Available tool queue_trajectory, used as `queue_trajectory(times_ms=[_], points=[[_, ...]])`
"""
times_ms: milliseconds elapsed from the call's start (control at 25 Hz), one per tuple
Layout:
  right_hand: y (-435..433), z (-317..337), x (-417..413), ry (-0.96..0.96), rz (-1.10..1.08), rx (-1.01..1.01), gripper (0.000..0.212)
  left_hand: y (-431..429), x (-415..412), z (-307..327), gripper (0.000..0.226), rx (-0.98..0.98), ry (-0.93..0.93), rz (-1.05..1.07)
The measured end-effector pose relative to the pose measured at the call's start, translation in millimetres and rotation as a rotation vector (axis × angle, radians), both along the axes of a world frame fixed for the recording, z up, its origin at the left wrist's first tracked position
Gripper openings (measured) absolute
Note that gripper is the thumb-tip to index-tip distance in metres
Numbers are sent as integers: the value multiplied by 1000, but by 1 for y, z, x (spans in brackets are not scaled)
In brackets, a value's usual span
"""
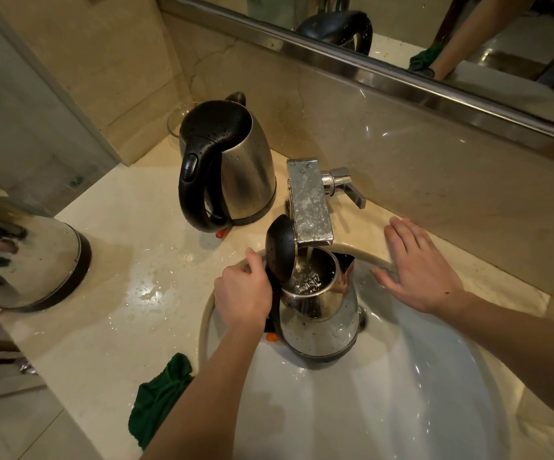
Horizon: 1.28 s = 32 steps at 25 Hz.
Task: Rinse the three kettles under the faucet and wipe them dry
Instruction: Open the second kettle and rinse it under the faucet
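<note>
A steel kettle (322,313) stands in the white sink (385,393) with its black lid flipped up under the chrome faucet (309,200). Water runs from the spout into it. My left hand (245,293) grips its black handle, which is mostly hidden. My right hand (418,267) lies flat and open on the sink rim, to the right of the kettle. A second steel kettle (232,164), wet with drops and lid shut, stands on the counter behind. A third kettle (30,260) stands at the left edge, partly out of frame.
A dark green cloth (159,396) hangs over the counter's front edge, left of the sink. The faucet lever (352,190) sticks out to the right. A mirror (435,34) runs along the back wall. The counter (143,280) is wet between the kettles.
</note>
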State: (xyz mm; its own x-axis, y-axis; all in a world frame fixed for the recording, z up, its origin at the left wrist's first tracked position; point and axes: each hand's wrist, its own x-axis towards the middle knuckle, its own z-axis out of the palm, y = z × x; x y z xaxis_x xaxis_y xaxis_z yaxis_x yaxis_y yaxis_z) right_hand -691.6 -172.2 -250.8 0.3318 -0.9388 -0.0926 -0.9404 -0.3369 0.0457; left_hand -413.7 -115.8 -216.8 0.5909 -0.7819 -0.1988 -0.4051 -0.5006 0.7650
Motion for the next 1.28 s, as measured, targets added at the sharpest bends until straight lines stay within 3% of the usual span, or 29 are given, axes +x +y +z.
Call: queue_trajectory(times_ms=[1280], points=[[0, 0, -1, 15, 2, -3, 87, 0, 2, -9, 62, -3, -25, 2]])
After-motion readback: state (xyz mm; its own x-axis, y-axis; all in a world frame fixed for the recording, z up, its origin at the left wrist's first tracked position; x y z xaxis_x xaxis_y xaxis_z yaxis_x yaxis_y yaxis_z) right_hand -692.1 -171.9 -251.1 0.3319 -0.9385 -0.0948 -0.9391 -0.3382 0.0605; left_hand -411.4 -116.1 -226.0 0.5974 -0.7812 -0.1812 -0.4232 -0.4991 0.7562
